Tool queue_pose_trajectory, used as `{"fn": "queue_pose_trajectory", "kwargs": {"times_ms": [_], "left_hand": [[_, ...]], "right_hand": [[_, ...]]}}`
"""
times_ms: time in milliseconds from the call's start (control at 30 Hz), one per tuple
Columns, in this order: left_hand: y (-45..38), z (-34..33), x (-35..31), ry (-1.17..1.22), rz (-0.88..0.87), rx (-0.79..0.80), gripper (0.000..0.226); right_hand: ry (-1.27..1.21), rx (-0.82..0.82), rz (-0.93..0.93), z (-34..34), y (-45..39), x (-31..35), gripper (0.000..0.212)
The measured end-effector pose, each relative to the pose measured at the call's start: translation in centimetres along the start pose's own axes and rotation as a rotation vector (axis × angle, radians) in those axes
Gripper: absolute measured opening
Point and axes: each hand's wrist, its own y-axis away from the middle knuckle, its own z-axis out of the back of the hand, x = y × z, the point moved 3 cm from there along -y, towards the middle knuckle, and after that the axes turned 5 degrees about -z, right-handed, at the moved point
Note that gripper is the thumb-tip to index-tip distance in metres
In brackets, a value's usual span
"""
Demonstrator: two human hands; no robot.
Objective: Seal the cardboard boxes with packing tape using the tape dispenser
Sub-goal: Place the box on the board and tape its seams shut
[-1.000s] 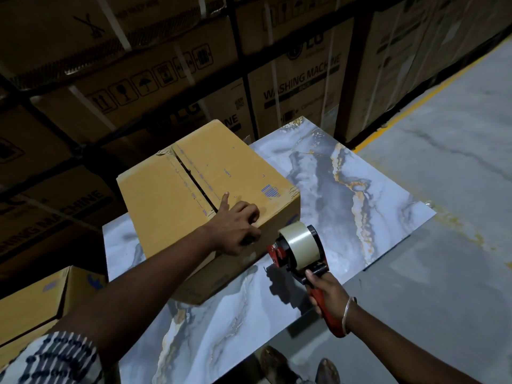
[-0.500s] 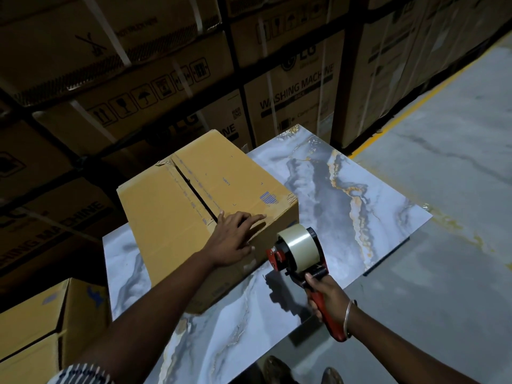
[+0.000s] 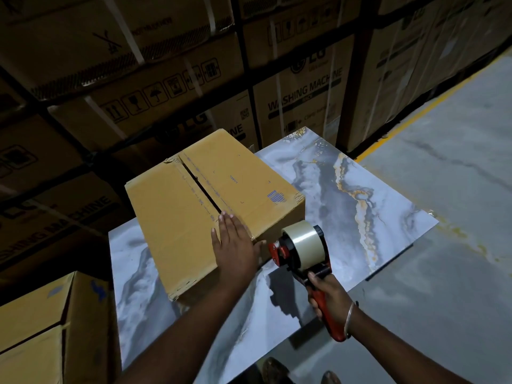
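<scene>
Hands first: left hand flat, fingers straight, pressing box top at near end of seam. Right hand curled round red handle of dispenser, its nose just beside box's near face. Box sits on counter, flaps closed, seam untaped. We judge box stiff but light, likely to slide on slick counter, so we keep palm down on flaps. Dispenser rigid; we take it by handle only, away from blade.
</scene>
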Motion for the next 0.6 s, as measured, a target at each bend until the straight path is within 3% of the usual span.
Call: {"fn": "queue_pose_trajectory", "kwargs": {"times_ms": [133, 333, 500, 600], "left_hand": [[0.5, -0.4, -0.7, -0.006, 0.082, -0.026, 0.100], [0.6, 0.1, -0.2, 0.036, -0.026, 0.026, 0.086], [1.5, 0.3, 0.6, -0.034, -0.159, 0.065, 0.078], [2.5, -0.2, 1.3, -0.045, -0.290, 0.061, 0.076]], "right_hand": [[-0.023, -0.025, 0.044, 0.1, 0.0, 0.3, 0.080], [-0.044, -0.028, 0.089, -0.7, 0.2, 2.0, 0.085], [-0.038, 0.054, 0.177, -2.1, 0.5, 5.6, 0.056], [-0.012, 0.082, 0.185, -3.1, 0.5, 7.4, 0.049]]}}
